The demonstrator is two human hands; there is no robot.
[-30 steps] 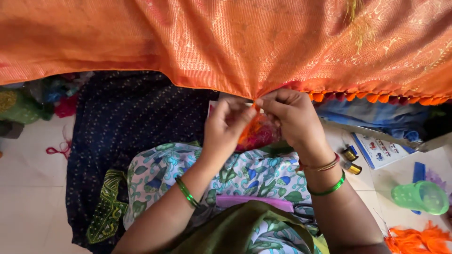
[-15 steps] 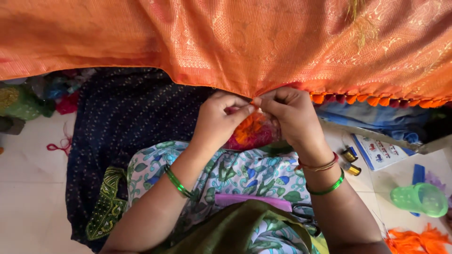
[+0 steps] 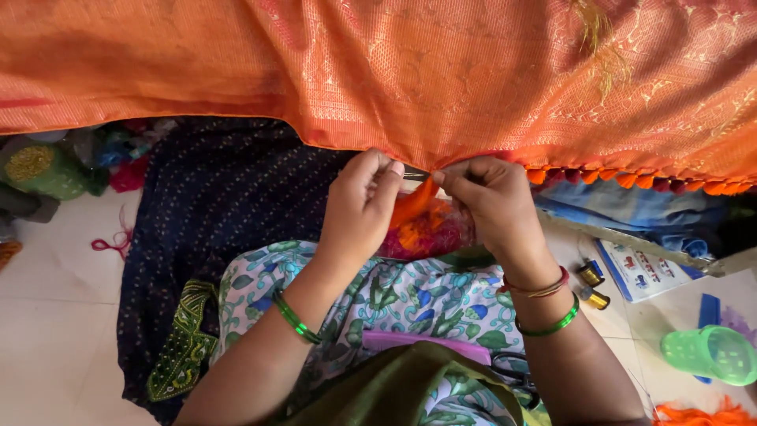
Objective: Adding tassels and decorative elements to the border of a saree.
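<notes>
The sari (image 3: 441,87) hem is best kept taut while pinched by the left hand (image 3: 359,209) and right hand (image 3: 489,201), orange thread (image 3: 414,203) held between closed fingertips.

- The floor (image 3: 55,315) is made of pale tiles.
- A dark blue dotted cloth (image 3: 213,213) lies spread on it, at 9 o'clock from the middle.
- A bit of red thread (image 3: 110,243) lies just beside the cloth.
- At 4 o'clock, two small gold thread spools (image 3: 591,285) sit near a printed card (image 3: 639,272).
- A green plastic cup (image 3: 710,355) lies on its side, near orange threads (image 3: 698,414).
</notes>
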